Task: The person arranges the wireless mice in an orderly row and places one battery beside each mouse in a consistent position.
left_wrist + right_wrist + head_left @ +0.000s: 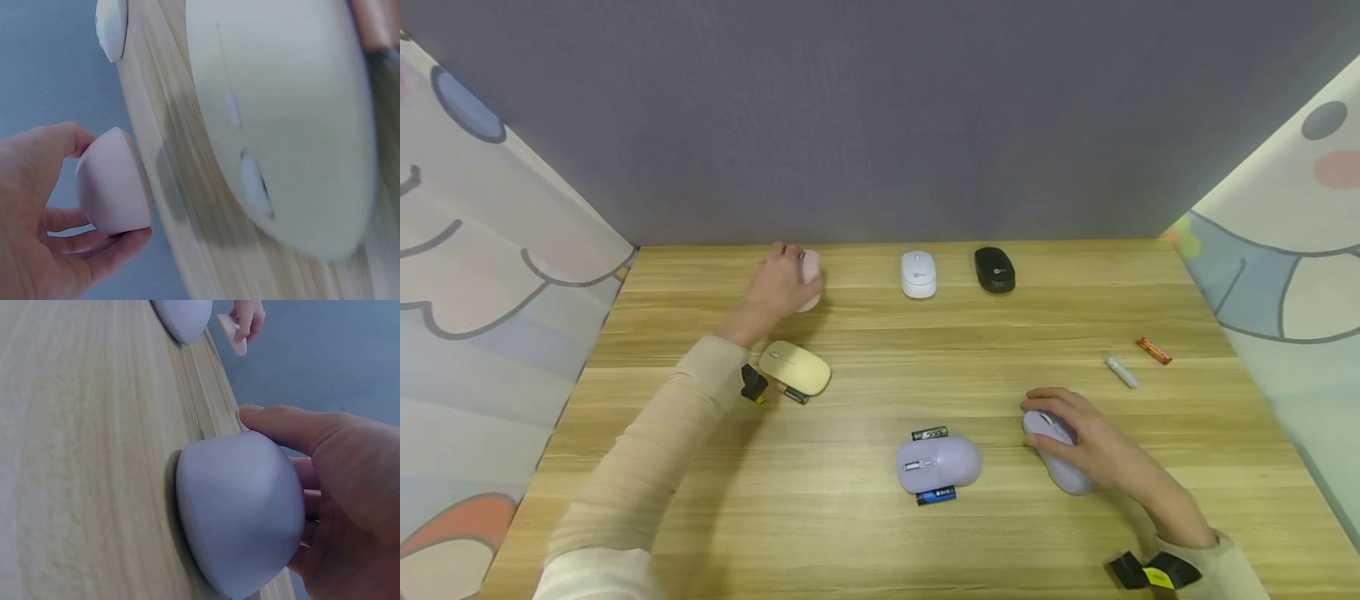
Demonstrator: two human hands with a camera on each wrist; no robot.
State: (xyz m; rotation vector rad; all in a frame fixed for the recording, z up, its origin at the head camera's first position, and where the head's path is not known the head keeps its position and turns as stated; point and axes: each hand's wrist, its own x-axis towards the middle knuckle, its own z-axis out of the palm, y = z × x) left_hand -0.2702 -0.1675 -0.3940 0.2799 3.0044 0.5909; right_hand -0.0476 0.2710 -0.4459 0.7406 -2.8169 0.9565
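At the back left of the table, my left hand (pixel 777 285) grips a pale pink computer mouse (pixel 810 267) by its sides, thumb on one and fingers on the other. In the left wrist view a shadow lies apart from this mouse, which looks slightly raised. My right hand (pixel 1093 446) holds a lavender mouse (pixel 1070 477) at the front right, its thumb and fingers around the sides. That mouse sits on the wood; the palm partly covers its far side. Just below the left hand lies a pale yellow mouse (pixel 797 368), beside a dark battery (pixel 796 395).
A second lavender mouse (pixel 958 461) lies at front centre between a green-and-black battery (pixel 930 432) and a blue battery (pixel 936 496). A white mouse (pixel 918 277) and a black mouse (pixel 995 269) stand at the back. A pale battery (pixel 1122 372) and an orange battery (pixel 1153 350) lie right.
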